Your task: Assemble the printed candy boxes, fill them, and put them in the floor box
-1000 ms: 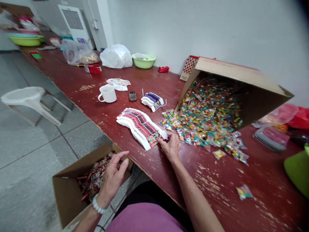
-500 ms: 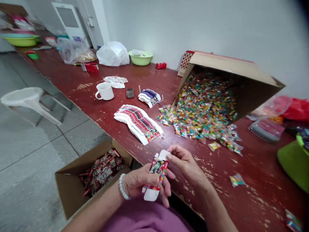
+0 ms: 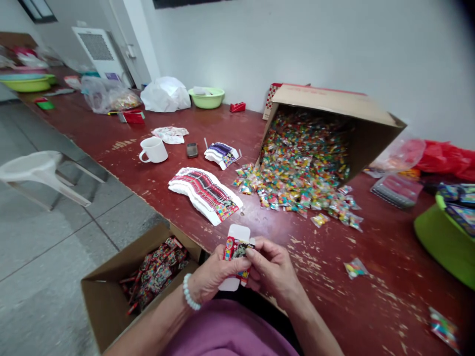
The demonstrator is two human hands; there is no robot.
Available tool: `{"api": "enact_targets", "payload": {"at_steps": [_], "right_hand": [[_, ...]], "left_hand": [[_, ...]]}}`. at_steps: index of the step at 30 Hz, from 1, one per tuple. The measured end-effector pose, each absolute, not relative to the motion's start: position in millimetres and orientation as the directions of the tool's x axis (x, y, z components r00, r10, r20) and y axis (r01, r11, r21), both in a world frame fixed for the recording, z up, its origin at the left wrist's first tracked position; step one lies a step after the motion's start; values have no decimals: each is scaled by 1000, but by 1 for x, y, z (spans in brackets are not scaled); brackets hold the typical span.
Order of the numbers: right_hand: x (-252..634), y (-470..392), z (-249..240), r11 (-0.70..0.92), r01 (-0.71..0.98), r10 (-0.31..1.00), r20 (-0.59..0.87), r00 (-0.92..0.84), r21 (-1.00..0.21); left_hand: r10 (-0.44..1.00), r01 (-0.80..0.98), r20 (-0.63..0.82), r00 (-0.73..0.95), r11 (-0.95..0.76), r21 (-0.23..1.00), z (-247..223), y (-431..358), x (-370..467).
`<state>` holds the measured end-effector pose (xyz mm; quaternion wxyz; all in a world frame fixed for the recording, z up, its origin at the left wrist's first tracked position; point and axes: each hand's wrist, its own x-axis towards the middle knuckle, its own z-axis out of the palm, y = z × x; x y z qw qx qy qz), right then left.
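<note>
A small printed carton [image 3: 230, 250], red with a dark figure, has its white end flaps standing out at top and bottom. My left hand [image 3: 213, 272], with a pale bead bracelet at the wrist, is wrapped round the carton. At its upper right side, the thumb and fingers of my right hand [image 3: 270, 262] pinch the carton's edge near a small flap. Beyond my hands lies a fanned row of flat red cartons [image 3: 208, 193]. Small candy packets [image 3: 293, 173] spill from a tipped cardboard box [image 3: 326, 99] onto the red table [image 3: 208, 118].
An open box [image 3: 100, 296] of filled-looking red cartons stands low at the left. Purple cartons [image 3: 222, 154], a white mug [image 3: 154, 150] and a small dark device [image 3: 192, 150] lie farther back. A green basin [image 3: 441, 242] is at the right, a white stool [image 3: 33, 165] at far left.
The carton has been turned, so its top flap now leans left. My right hand has moved down and closer, from the top flap to the carton's side. The camera view has shifted slightly.
</note>
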<state>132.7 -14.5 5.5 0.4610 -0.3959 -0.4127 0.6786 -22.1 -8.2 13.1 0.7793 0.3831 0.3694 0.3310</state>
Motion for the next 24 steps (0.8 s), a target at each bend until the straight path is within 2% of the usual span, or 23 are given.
{"api": "enact_targets", "payload": {"at_steps": [3,5,8,11,16,20,24], "right_hand": [[138,-12,4,-50,-81,998,-46,-49,-995],[142,-11,6,-43,-18,999,-43,-7,-999],[141,-12,7,-109,-97,994,-110,4,-989],[135,-15,3,-98,-192,991,-113,72,-977],[136,-15,-6,-23,-161,999,-29,31,-987],[148,-11,-8,-115,-140,992,-108,-61,-983],[152,-5,-3,-230,-253,970,-202,-133,-940]], "left_hand": [[858,-153,-265,440,362,920,11,-7,-22],[910,-140,-227,348,290,947,11,-8,-22],[959,-148,-195,206,227,962,13,-14,-20],[974,-119,-162,156,181,976,15,-19,-18],[955,-124,-192,228,224,967,12,-16,-24],[928,-150,-206,311,262,953,14,-11,-30],[945,28,-145,292,143,989,17,-7,-31]]}}
